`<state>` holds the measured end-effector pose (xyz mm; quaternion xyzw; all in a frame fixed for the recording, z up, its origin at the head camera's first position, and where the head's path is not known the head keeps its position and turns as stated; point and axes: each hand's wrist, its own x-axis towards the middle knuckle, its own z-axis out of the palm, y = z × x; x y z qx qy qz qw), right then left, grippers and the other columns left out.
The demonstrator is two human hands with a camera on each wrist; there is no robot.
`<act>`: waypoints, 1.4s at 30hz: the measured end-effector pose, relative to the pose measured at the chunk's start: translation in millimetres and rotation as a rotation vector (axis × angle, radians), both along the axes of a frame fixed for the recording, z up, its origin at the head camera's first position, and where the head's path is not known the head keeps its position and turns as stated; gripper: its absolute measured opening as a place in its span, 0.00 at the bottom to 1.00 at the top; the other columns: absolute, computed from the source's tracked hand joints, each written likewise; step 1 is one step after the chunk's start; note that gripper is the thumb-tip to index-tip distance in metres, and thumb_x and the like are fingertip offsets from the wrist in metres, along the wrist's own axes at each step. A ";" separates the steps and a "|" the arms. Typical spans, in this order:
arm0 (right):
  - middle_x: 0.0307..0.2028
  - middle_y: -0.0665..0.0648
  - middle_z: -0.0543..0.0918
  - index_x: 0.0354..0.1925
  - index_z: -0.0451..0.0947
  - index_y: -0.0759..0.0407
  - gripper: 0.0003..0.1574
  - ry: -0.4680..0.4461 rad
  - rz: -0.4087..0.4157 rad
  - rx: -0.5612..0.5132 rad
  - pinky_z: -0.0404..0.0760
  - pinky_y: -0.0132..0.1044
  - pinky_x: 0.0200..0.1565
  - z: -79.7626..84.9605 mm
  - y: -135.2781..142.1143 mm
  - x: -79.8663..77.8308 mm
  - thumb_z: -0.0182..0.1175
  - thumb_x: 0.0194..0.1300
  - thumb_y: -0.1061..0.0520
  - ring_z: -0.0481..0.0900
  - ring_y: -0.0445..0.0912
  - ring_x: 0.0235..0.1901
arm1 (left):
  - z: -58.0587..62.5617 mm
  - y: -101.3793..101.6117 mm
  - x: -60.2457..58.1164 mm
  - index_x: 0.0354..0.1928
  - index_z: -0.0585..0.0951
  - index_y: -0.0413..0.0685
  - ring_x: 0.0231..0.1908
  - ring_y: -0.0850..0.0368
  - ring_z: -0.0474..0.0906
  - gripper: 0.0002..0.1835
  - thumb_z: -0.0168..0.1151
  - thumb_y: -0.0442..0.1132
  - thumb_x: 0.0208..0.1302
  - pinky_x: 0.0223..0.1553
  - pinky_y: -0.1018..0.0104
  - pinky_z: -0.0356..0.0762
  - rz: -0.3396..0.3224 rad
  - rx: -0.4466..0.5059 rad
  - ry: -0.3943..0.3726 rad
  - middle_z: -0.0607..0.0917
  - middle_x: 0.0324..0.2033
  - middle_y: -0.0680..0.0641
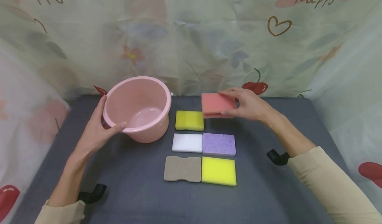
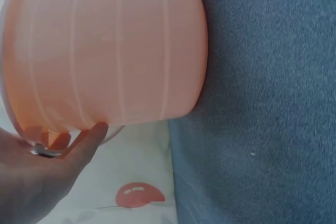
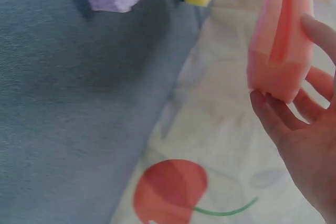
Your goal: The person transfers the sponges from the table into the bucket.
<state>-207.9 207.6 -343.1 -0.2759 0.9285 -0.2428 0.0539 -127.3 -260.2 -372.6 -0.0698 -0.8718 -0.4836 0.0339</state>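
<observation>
My left hand (image 1: pixel 95 131) grips the rim of a pink plastic bucket (image 1: pixel 150 134) at the left, thumb over the near edge. The left wrist view shows the ribbed bucket wall (image 2: pixel 121 51) and fingers under the rim. Above the table's back right part, my right hand (image 1: pixel 252 105) holds a pink sponge (image 1: pixel 218 102) by its right end. A groove along the sponge's side shows in the right wrist view, with fingers (image 3: pixel 270 116) on one face and the thumb on the other. Left of it and lower lies a yellow sponge (image 1: pixel 189 120).
On the dark tablecloth (image 1: pixel 131 190) lie a white sponge (image 1: pixel 187 142), a purple sponge (image 1: pixel 219 144), a grey wavy-edged sponge (image 1: pixel 182 168) and a bright yellow sponge (image 1: pixel 219 171), in rows of two. A patterned curtain (image 1: pixel 191 44) closes off the back.
</observation>
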 end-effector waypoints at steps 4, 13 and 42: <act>0.61 0.57 0.76 0.69 0.71 0.52 0.46 0.017 0.010 0.013 0.78 0.48 0.48 9.9 -5.7 0.4 0.75 0.54 0.46 0.73 0.51 0.53 | -3.3 0.1 -0.2 0.80 0.43 0.57 0.64 0.40 0.62 0.57 0.72 0.35 0.58 0.47 0.85 0.68 0.002 0.059 0.008 0.51 0.76 0.42; 0.62 0.58 0.75 0.70 0.70 0.52 0.45 0.039 0.053 0.033 0.77 0.48 0.48 35.1 -18.2 -0.1 0.73 0.57 0.46 0.73 0.53 0.54 | -5.3 -0.7 -0.1 0.80 0.41 0.57 0.66 0.40 0.60 0.58 0.72 0.34 0.58 0.47 0.87 0.67 0.016 0.074 -0.010 0.49 0.77 0.42; 0.61 0.52 0.75 0.70 0.70 0.50 0.44 0.089 0.198 -0.029 0.71 0.41 0.53 80.0 -99.9 -22.2 0.69 0.59 0.41 0.72 0.45 0.54 | -11.0 0.5 -1.6 0.80 0.42 0.60 0.66 0.42 0.59 0.59 0.73 0.33 0.57 0.49 0.86 0.68 0.027 0.095 0.009 0.49 0.77 0.44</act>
